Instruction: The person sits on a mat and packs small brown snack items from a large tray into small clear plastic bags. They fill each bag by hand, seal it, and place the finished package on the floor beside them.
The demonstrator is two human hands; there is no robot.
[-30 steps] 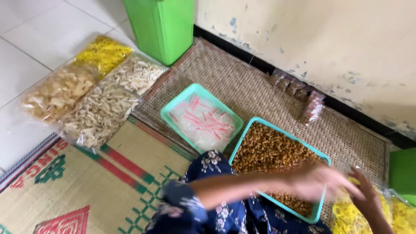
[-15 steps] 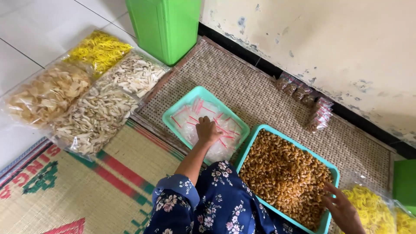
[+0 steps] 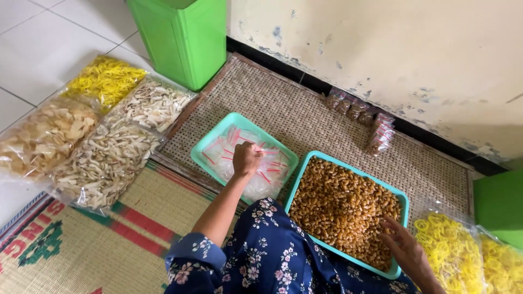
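At the far left, on the white tiled floor point(image 3: 43, 49), lie four clear plastic bags: one of pale, curled crackers point(image 3: 43, 136), one of thin bright-yellow strands point(image 3: 103, 81), and two of whitish, stick-shaped chips point(image 3: 109, 158), all glossy and bulging. Below them a woven straw mat point(image 3: 81, 239) shows red and green stripes. Behind stands a smooth, boxy green plastic bin point(image 3: 182, 38). A finer, brown rattan mat point(image 3: 305, 120) with a tight weave runs along the stained wall.

On that rattan mat sits a shallow, rectangular turquoise tray point(image 3: 218, 133) filled with small clear plastic pouches point(image 3: 261, 169) with red strips. The left hand point(image 3: 246, 159) is curled into the pile, fingers pressed together on the pouches; whether it pinches one I cannot tell. Its sleeve is dark blue with a floral print.

Just beside it, a second turquoise tray point(image 3: 406, 201) holds a heap of small, brown, nubbly snack pieces point(image 3: 340, 204). The right hand point(image 3: 406, 247) rests at that tray's near corner, fingers loosely spread over the pieces.

Against the wall lie small filled packets point(image 3: 376, 130) of dark snacks. At the far right, more bags of yellow rings point(image 3: 452, 250) crowd the edge.
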